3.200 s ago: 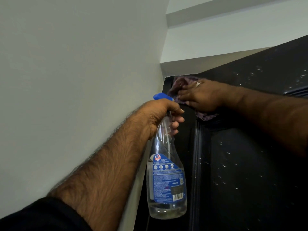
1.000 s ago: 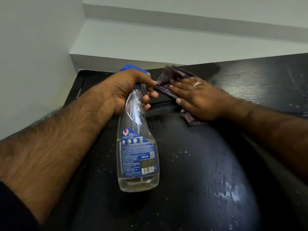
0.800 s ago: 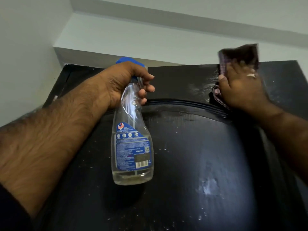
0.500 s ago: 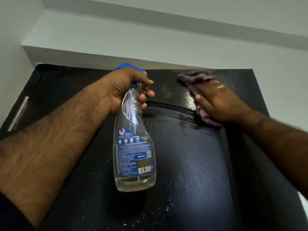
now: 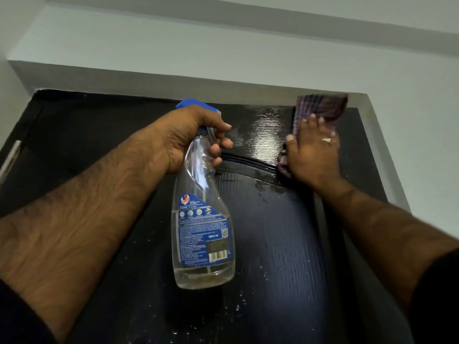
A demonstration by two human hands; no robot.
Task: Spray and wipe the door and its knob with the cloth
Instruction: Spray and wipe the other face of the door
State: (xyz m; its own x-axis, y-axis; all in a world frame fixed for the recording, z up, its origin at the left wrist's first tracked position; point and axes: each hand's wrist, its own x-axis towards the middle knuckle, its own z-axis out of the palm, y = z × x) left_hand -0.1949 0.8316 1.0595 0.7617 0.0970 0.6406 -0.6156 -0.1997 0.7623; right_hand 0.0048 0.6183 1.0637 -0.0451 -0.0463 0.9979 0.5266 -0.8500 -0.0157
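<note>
The view looks up at the top of a black door (image 5: 273,244), whose upper edge meets a grey-white frame (image 5: 223,88) under a pale wall (image 5: 223,45).

The left hand (image 5: 188,137) grasps the neck of a clear spray bottle (image 5: 202,219), fingers curled round it just below the blue trigger head (image 5: 191,105). The bottle hangs upright in front of the door, its long axis running up and down, head at the top and base at the bottom. Its blue printed label faces the camera, and the nozzle points away toward the door. A little clear liquid sits in the base.

The right hand (image 5: 313,155) presses a checked purplish cloth (image 5: 320,108) flat against the door near its upper right corner, fingers spread and fairly straight, pointing upward. The cloth sticks out above the fingertips and reaches the frame; a fold of it shows below the thumb. A ring (image 5: 325,140) sits on one finger.

Between the two hands the door surface shines wet. Small droplets dot the panel lower down. The knob is out of sight.
</note>
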